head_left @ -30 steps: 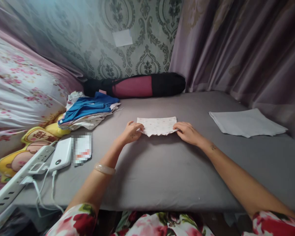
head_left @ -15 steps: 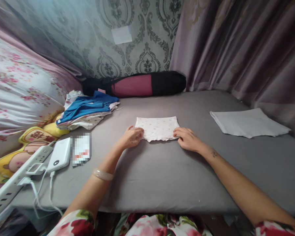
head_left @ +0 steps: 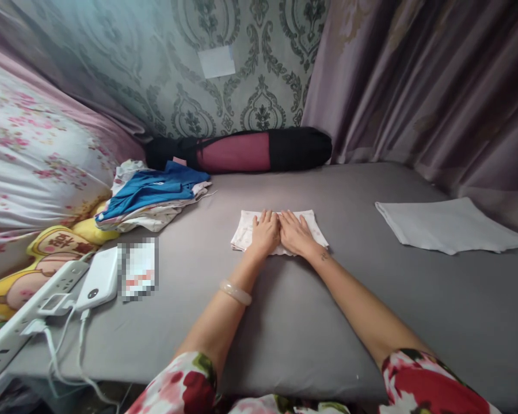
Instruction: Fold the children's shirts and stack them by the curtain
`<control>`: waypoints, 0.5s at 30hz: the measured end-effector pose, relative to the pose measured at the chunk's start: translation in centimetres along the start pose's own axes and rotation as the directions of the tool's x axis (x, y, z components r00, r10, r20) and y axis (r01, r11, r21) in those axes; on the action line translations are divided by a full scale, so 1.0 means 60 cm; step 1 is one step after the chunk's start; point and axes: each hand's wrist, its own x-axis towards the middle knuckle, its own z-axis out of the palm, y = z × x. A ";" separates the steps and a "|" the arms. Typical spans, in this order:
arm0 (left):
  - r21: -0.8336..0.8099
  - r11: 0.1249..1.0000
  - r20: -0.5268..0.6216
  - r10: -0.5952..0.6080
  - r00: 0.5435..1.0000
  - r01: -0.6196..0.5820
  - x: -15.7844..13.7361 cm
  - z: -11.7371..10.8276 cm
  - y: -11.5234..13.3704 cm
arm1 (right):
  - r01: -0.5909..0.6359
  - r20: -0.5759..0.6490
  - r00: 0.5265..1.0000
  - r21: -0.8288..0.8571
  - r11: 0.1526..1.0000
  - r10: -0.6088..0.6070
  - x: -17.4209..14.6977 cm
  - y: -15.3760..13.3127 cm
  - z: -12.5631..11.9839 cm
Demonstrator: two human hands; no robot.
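Observation:
A small folded white garment with a faint print (head_left: pixel 242 233) lies flat on the grey bed surface (head_left: pixel 302 322), in the middle of the head view. My left hand (head_left: pixel 266 231) rests palm down on it, fingers stretched out and pointing away from me. Close beside it, my right hand (head_left: pixel 294 231) also lies flat on the cloth with its fingers extended. Both hands press on the garment without gripping it, and they cover its middle. Its left and right ends show on either side, with layered edges at the lower left.
On the left lies a clothes pile with a blue garment (head_left: pixel 155 190) on top. Nearer are a white power bank (head_left: pixel 99 279), a power strip (head_left: pixel 30 313) with cables and a yellow plush (head_left: pixel 52 259). Folded grey cloth (head_left: pixel 451 224) lies right; a black-and-pink roll (head_left: pixel 237 152) lines the wall.
Both hands have left the garment's side edges and come together on its middle, now lying flat. The view has shifted slightly.

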 end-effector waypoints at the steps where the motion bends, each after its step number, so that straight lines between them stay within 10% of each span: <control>1: 0.014 1.000 0.019 0.006 1.000 -0.006 0.002 0.005 -0.001 | 0.004 0.010 1.000 -0.001 1.000 -0.004 0.001 0.001 0.004; 15: 0.138 0.990 -0.006 0.011 1.000 -0.010 0.014 0.024 -0.021 | -0.016 0.014 1.000 -0.048 0.999 0.017 0.013 0.010 0.008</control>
